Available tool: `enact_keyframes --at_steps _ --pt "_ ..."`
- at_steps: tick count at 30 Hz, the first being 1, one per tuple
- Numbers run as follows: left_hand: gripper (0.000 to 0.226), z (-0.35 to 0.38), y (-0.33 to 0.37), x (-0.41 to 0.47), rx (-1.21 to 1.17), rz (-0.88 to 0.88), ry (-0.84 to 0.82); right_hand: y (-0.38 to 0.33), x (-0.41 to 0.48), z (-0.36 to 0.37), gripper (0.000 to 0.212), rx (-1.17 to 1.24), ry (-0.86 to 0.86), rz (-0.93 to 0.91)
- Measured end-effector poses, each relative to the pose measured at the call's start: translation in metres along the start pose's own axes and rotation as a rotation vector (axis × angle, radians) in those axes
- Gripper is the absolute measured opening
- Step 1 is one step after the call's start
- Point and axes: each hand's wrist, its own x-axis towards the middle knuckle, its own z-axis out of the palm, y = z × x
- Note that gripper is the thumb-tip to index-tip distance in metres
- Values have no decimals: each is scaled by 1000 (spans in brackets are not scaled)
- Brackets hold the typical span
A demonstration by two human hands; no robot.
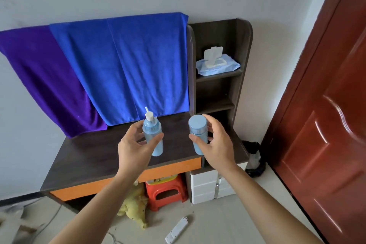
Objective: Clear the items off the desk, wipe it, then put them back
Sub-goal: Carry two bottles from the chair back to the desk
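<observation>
Two light blue bottles stand upright over the dark desk top (pixel 83 156). The pump bottle (pixel 153 134) has a white pump head, and my left hand (pixel 134 144) wraps it from the left, thumb across its front. The round-capped bottle (pixel 198 134) is to its right; my right hand (pixel 216 142) grips it with the thumb on its left side and the fingers behind. Both bottle bases are at the desk surface near the front edge; I cannot tell whether they rest on it.
A blue towel (pixel 128 65) and a purple towel (pixel 45 77) hang over the desk's back. A side shelf (pixel 243 49) at the right holds a wet-wipe pack (pixel 217 64). Under the desk are a red stool (pixel 166 190), a yellow plush (pixel 134 206) and white drawers (pixel 204 186). A brown door (pixel 326 105) stands at right.
</observation>
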Motion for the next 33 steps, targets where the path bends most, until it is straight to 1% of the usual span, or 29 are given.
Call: enact_keyframes --at_steps 4,10,14,17,21,26,33 --pt "43 28 -9 48 1 -36 11 27 55 15 68 43 -46 43" --pt "46 63 -44 114 10 -105 -1 64 120 45 69 82 -92 102" --pt "44 87 -71 169 0 -145 -27 86 164 69 69 92 -116 161" --pt "43 105 -101 212 -2 -184 -63 106 197 91 68 107 -136 220" --pt "46 122 -150 253 53 -269 -127 134 233 125 66 69 -182 316" --pt "45 149 -211 287 107 -421 -233 172 254 177 62 4 -196 445" --pt "43 188 -258 320 118 -498 -357 202 276 223 56 -106 -190 459"
